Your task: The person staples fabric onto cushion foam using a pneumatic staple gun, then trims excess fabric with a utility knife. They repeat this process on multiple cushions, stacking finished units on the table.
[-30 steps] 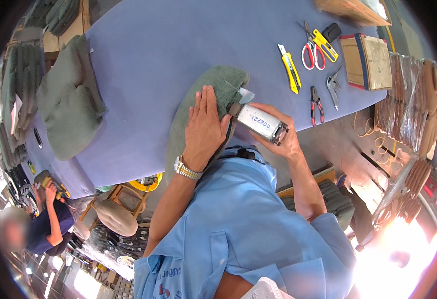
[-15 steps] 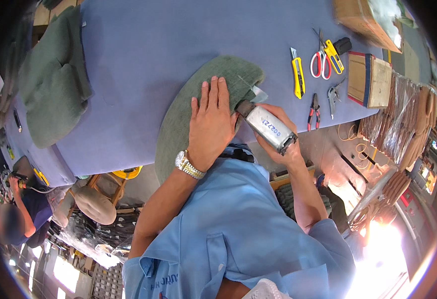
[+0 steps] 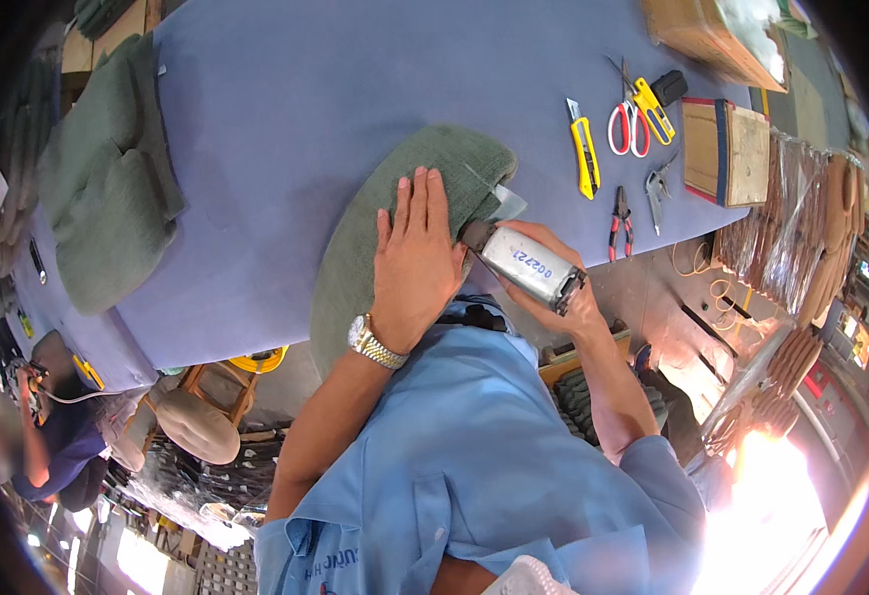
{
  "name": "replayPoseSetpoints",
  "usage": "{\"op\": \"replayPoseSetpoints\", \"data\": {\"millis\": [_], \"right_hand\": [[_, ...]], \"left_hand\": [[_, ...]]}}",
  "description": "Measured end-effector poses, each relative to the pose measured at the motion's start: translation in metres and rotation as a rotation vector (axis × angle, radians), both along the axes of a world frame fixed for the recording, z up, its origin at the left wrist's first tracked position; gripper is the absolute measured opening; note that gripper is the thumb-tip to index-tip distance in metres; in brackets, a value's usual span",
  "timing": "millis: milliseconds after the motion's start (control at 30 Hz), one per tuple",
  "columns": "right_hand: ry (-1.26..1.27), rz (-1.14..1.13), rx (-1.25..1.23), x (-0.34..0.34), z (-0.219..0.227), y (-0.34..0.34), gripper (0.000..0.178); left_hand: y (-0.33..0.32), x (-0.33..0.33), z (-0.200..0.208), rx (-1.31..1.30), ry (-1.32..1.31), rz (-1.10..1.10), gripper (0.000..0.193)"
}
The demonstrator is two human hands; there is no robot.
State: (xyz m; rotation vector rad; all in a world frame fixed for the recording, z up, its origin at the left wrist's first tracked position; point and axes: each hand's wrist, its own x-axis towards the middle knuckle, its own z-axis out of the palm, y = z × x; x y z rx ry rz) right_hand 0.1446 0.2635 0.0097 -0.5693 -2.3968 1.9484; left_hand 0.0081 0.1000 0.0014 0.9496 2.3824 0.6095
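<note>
A curved green fabric-covered cushion piece (image 3: 355, 238) lies at the near edge of the blue table. My left hand (image 3: 414, 248) rests flat on it, fingers stretched out and close together. My right hand (image 3: 578, 283) is closed round a silver staple gun (image 3: 531, 266), its dark nose against the cushion's right edge, beside my left hand. The gun's handle is mostly hidden under its body. Just above the nose, a pale translucent flap (image 3: 506, 204) sticks out from the cushion edge.
To the right lie a yellow utility knife (image 3: 585, 157), red-and-white scissors (image 3: 629, 129), another yellow cutter (image 3: 653, 111), red-handled pliers (image 3: 621, 224) and a grey metal tool (image 3: 656, 196). Green fabric covers (image 3: 112, 188) lie at left. A co-worker (image 3: 67, 441) is at lower left.
The view has shifted slightly, so the table things sit a little lower and further left. The staple gun has turned slightly, its nose still at the cushion edge. My left hand stays on the cushion.
</note>
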Motion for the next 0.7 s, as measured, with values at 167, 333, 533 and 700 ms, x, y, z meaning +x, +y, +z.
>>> {"op": "replayPoseSetpoints", "data": {"millis": [167, 333, 533, 700], "right_hand": [[-0.001, -0.031, -0.004, -0.003, -0.001, -0.005, 0.064], [0.051, -0.062, 0.037, 0.004, 0.002, -0.014, 0.062], [0.022, -0.038, -0.014, 0.008, 0.007, -0.015, 0.060], [0.063, 0.030, -0.026, -0.003, 0.007, -0.005, 0.057]], "left_hand": [[0.000, -0.003, -0.001, -0.008, -0.029, 0.014, 0.088], [-0.002, -0.001, -0.002, -0.003, -0.024, 0.034, 0.091], [-0.002, -0.002, 0.000, -0.007, -0.037, 0.016, 0.093], [0.004, -0.002, -0.004, 0.020, -0.013, 0.016, 0.088]]}}
